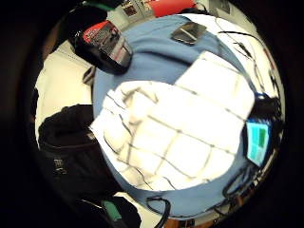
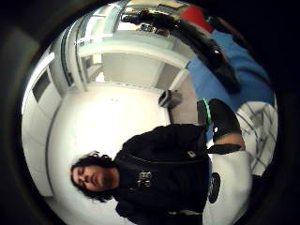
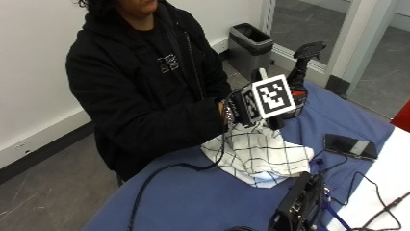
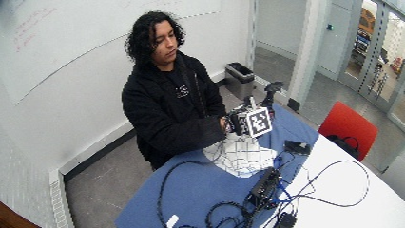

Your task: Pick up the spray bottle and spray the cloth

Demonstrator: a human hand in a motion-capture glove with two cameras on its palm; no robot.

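Cloth (image 3: 259,156) lies on the table under the grip (image 3: 247,108); whether the grip holds the spray bottle (image 3: 301,72) is unclear.

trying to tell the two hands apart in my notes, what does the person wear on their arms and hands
Both arms are in the long sleeves of a black hooded jacket. The right hand wears a black glove, with a watch-like band at the wrist. A black cable hangs from the glove down over the blue tablecloth. The other hand is not clearly visible.
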